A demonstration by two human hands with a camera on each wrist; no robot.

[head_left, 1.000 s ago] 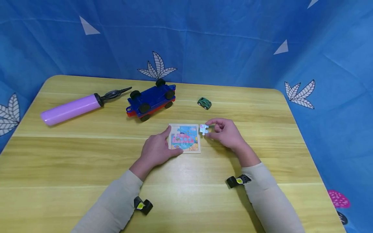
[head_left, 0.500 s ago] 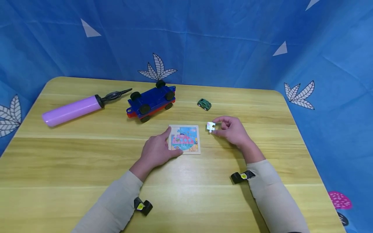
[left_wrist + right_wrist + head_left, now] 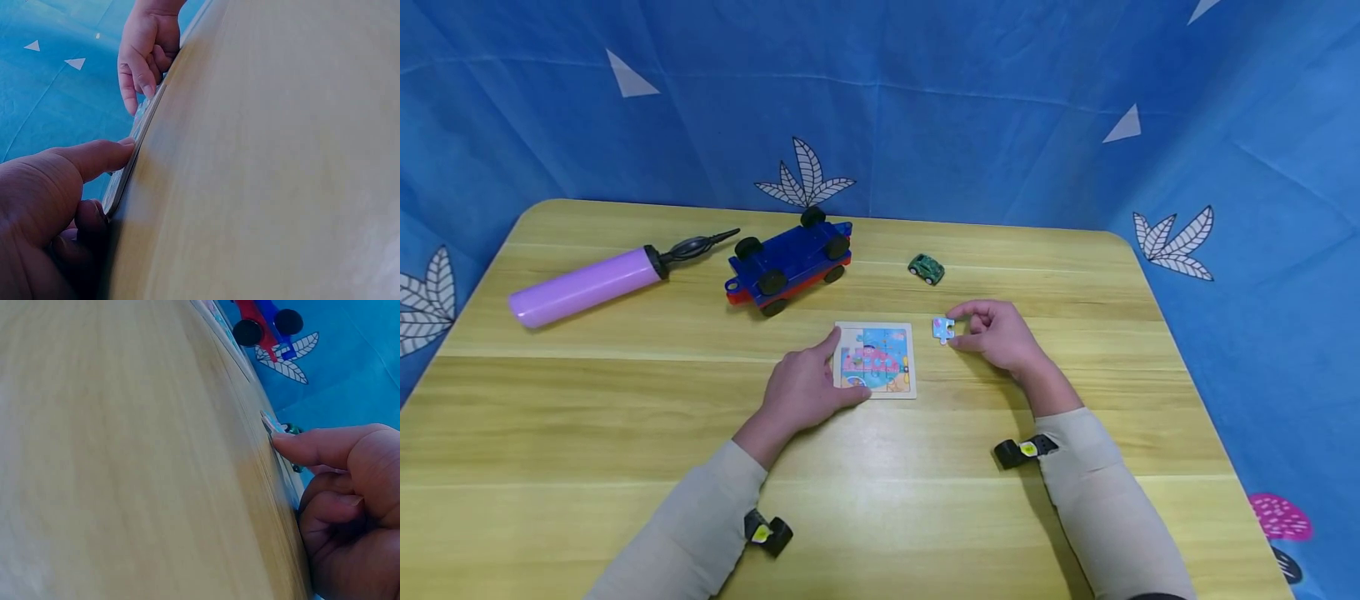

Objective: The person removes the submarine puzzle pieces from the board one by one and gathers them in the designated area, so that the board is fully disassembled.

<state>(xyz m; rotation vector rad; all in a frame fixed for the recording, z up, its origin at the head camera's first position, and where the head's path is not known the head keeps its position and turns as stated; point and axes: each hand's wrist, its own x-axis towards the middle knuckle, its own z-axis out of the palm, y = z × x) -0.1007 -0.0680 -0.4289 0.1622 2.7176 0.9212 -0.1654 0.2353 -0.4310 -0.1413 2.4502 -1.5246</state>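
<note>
A small square puzzle board (image 3: pixel 880 362) with a colourful picture lies flat at the middle of the wooden table (image 3: pixel 587 433). My left hand (image 3: pixel 805 385) holds its left side, index finger at the top left corner and thumb at the lower left corner. In the left wrist view the thumb (image 3: pixel 100 156) presses the edge of the board (image 3: pixel 134 147). My right hand (image 3: pixel 960 330) pinches a loose blue puzzle piece (image 3: pixel 943 329) just right of the board, low over the table. The right wrist view shows that hand's thumb (image 3: pixel 319 444) on the piece (image 3: pixel 272 422).
A purple pump (image 3: pixel 583 283) with a black nozzle lies at the back left. An upturned blue and red toy vehicle (image 3: pixel 790 258) sits behind the board, a small green toy car (image 3: pixel 927 267) to its right. Blue cloth (image 3: pixel 925 125) walls in the table.
My right hand has carried the puzzle piece a little to the right, away from the board's top right corner. The left hand and the board have stayed put.
</note>
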